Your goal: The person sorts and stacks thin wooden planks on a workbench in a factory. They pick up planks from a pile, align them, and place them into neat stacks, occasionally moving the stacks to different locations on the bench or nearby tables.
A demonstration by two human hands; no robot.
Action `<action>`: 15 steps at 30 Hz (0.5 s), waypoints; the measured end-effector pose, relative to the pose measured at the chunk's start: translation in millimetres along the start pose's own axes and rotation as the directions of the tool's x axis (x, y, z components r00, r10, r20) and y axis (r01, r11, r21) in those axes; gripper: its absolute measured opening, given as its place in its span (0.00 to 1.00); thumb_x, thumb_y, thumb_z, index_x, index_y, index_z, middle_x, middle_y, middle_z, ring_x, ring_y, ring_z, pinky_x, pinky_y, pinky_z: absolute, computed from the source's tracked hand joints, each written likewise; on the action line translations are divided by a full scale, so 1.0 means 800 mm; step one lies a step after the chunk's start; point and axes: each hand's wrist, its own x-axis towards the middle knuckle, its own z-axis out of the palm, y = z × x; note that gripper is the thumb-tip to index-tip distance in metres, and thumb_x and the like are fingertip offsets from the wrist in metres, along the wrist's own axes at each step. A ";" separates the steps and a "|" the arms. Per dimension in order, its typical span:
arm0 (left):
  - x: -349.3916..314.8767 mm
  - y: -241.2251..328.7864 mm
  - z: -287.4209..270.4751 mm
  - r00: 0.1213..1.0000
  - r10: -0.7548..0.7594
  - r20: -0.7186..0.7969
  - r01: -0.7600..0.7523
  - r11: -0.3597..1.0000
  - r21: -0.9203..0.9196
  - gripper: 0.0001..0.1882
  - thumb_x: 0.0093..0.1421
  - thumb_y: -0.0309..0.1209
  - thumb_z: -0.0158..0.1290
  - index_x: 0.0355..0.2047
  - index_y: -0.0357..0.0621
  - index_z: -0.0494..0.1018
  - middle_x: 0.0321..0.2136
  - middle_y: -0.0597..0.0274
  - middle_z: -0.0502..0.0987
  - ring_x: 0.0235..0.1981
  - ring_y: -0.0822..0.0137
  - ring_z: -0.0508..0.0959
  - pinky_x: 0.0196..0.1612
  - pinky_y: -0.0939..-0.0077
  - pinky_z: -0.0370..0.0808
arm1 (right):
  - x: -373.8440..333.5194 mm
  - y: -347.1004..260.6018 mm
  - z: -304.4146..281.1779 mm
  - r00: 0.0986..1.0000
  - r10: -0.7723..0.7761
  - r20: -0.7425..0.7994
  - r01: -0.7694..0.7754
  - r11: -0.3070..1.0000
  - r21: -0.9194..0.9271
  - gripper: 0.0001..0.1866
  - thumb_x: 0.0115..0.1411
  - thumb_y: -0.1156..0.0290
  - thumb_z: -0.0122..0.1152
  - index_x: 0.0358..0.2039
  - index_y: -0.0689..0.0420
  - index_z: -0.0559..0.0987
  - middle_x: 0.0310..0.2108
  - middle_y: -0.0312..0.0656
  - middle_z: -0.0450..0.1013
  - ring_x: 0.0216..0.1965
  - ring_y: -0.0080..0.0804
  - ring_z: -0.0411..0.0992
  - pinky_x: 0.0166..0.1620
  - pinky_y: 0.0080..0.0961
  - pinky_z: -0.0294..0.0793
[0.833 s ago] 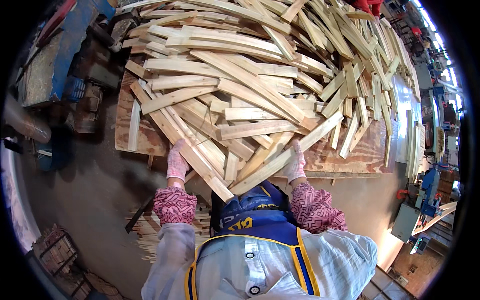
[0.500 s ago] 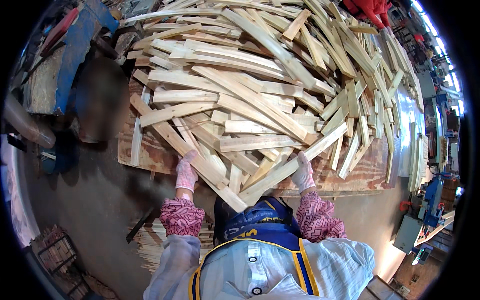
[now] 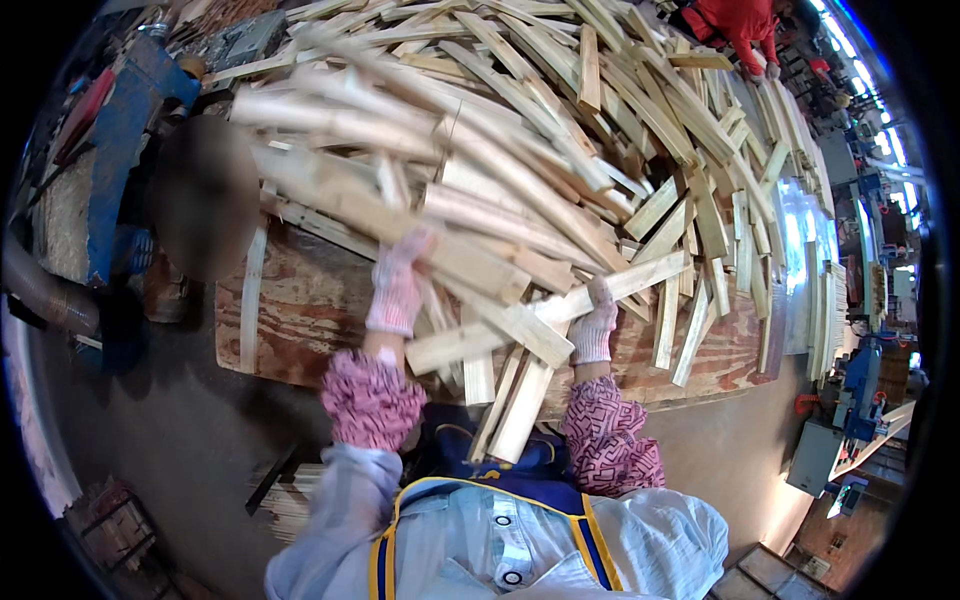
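Note:
My left hand (image 3: 398, 285), in a pale knitted glove, grips the near edge of a blurred wooden board (image 3: 470, 262) that slants over the pile; its fingers are partly hidden. My right hand (image 3: 597, 322), gloved alike, closes round a pale wooden strip (image 3: 645, 277) lying crosswise in front of me. Its left end passes under another slanting strip (image 3: 535, 335). Between my hands, two or so short strips (image 3: 522, 410) jut past the table's near edge toward my apron. Behind them, many loose wooden strips (image 3: 555, 110) lie heaped at all angles.
The heap lies on a worn wooden tabletop (image 3: 300, 315). Blue machinery (image 3: 135, 160) stands at the left, with a blurred dark round shape (image 3: 205, 200) before it. A person in red (image 3: 735, 30) is at the far right. Strips are stacked on the floor (image 3: 295, 500) at lower left.
My left hand has moved forward and slightly right, and boards at the left have shifted across the pile, blurred. My right hand has come slightly nearer the middle. Short strips now stick out toward me.

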 end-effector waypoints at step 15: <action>0.044 0.079 -0.144 0.834 -0.513 -0.201 0.103 0.503 -0.858 0.29 0.69 0.35 0.45 0.65 0.31 0.55 0.64 0.45 0.61 0.65 0.52 0.62 0.69 0.64 0.57 | 0.148 -0.150 0.269 0.748 -0.068 0.661 0.089 0.996 0.001 0.37 0.65 0.44 0.50 0.63 0.59 0.61 0.59 0.49 0.66 0.53 0.43 0.70 0.52 0.41 0.74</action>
